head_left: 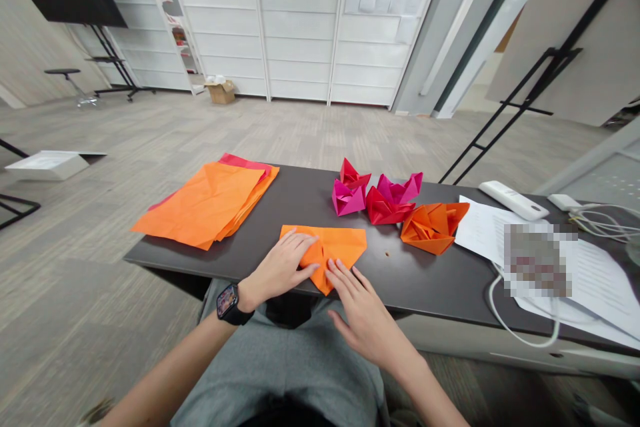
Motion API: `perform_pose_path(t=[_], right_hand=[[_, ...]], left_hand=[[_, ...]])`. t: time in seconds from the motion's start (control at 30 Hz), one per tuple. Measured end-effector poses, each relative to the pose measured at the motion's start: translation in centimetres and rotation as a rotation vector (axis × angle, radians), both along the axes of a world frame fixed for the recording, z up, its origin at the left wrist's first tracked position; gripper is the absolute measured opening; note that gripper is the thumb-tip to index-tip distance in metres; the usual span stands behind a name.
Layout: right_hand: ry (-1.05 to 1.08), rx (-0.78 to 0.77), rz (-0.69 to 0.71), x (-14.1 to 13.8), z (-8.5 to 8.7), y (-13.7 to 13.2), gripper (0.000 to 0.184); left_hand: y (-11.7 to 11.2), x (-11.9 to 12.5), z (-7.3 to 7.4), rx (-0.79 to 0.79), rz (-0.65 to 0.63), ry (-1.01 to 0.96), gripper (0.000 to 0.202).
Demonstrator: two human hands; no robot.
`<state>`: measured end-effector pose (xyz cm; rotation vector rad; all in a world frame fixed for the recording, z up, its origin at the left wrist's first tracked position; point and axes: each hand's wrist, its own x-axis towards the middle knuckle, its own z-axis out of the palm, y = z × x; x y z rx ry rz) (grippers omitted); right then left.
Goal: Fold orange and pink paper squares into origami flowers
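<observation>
A folded piece of orange paper (347,243) lies flat at the front edge of the dark table, its lower point toward me. My left hand (285,263) rests on its left side with the fingers stretched out. On its lower right edge lie the extended fingers of my right hand (360,307). Both hands press on the paper from above and grip nothing. Folded paper boats stand to the right: an orange one (433,227), a red one (387,205), a magenta one (349,197), and others behind. Left of my hands is a stack of orange paper sheets (210,203).
The dark table (300,190) has its front edge at my lap. At its right lie printed sheets (595,280), a white power strip (513,200) and a white cable (500,310). A cardboard box (221,92) sits on the floor by the white cabinets.
</observation>
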<state>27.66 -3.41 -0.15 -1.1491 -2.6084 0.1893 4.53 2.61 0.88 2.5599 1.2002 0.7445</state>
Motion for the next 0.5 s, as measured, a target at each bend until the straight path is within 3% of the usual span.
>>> perform_pose_path(t=[0.1, 0.17, 0.23, 0.33, 0.5], right_hand=[[0.03, -0.022, -0.038, -0.1, 0.3, 0.4, 0.064], [0.015, -0.03, -0.044, -0.2, 0.8, 0.6, 0.058], [-0.003, -0.011, -0.047, -0.1, 1.2, 0.8, 0.053], [-0.027, 0.026, -0.039, 0.1, 1.2, 0.8, 0.056], [-0.076, 0.024, -0.002, 0.5, 0.4, 0.8, 0.062]], left_hand=[[-0.4, -1.1, 0.6, -0.043, -0.004, -0.146, 0.052], [-0.8, -2.3, 1.3, -0.086, -0.1, -0.174, 0.036], [-1.3, -3.4, 1.9, -0.124, -0.241, -0.129, 0.02], [-1.9, -4.5, 2.2, -0.166, -0.41, -0.011, 0.025], [-2.2, -4.6, 1.7, -0.095, -0.473, 0.09, 0.036]])
